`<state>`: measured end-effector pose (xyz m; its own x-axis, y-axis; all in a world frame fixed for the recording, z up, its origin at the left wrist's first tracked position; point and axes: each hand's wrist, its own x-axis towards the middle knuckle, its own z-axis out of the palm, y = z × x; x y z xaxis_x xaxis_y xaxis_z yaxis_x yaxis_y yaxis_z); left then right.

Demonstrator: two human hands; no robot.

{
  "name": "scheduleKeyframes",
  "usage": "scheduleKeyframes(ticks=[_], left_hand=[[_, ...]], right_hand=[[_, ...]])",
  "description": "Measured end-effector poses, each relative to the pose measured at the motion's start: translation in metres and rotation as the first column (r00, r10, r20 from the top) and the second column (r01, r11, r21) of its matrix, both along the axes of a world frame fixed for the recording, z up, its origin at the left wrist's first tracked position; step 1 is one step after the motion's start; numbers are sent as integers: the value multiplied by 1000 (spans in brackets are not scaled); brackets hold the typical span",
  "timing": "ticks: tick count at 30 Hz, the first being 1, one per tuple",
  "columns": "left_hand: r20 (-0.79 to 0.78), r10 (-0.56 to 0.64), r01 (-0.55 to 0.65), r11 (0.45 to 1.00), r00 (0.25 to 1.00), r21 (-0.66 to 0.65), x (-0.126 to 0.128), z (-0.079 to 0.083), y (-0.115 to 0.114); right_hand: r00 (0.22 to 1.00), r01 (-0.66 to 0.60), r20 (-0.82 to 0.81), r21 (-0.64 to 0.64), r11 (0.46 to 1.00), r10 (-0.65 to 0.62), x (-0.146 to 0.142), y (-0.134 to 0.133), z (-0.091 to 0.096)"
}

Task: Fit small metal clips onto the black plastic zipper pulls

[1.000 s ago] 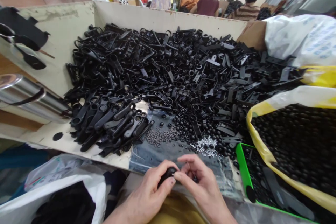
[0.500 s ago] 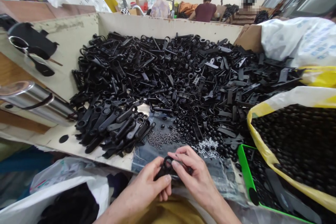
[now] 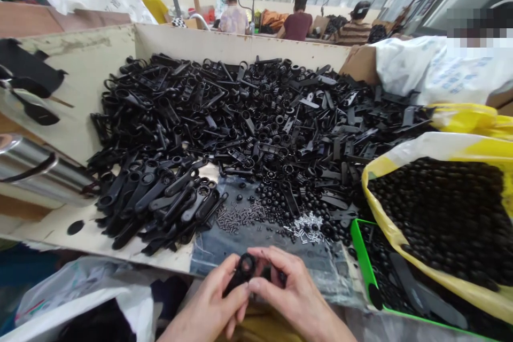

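Observation:
My left hand (image 3: 222, 296) is closed on a black plastic part with a ring-shaped end (image 3: 245, 264), the ring tipped up toward me. My right hand (image 3: 294, 291) is curled close beside it, its thumb tip by the ring. A dark piece (image 3: 280, 277) shows within the right fingers, partly hidden, and I cannot make out its kind. Both hands are over the near edge of a dark worn mat (image 3: 260, 243). Just beyond them lie small dark metal pins (image 3: 240, 217) and shiny silver pins (image 3: 308, 227), with small black balls (image 3: 276, 197) behind.
A big heap of loose black plastic parts (image 3: 224, 101) fills the tray. Lever-like black pieces (image 3: 160, 192) are piled at left, near a steel flask (image 3: 44, 165). At right stand a green bin (image 3: 363, 256) and a yellow-white bag (image 3: 379, 181) of black balls. Several people sit beyond.
The view has swung slightly to the right. The ringed part is turned more upright in my left hand, and my right fingers have curled inward with a dark piece.

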<state>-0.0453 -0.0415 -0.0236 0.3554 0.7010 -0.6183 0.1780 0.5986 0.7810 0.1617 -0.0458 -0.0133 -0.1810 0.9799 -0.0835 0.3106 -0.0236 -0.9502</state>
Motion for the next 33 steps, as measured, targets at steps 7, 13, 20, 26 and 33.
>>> scheduleKeyframes(ticks=[7,13,20,26,33], left_hand=[[-711,56,421,773,701,476,30,23,42],[-837,69,569,703,543,427,62,22,64],[-804,76,558,681,590,474,57,15,64],[-168,251,-152,878,953,454,41,13,50],[216,444,-449,893,870,-28,45,33,35]], right_hand=[[931,84,317,300,950,-182,37,24,0],[826,-88,550,341,936,-122,29,55,-6],[819,-106,563,335,936,-109,28,57,-11],[977,205,13,204,957,-212,22,47,0],[898,287,-346,-5,958,-271,-10,35,-8]])
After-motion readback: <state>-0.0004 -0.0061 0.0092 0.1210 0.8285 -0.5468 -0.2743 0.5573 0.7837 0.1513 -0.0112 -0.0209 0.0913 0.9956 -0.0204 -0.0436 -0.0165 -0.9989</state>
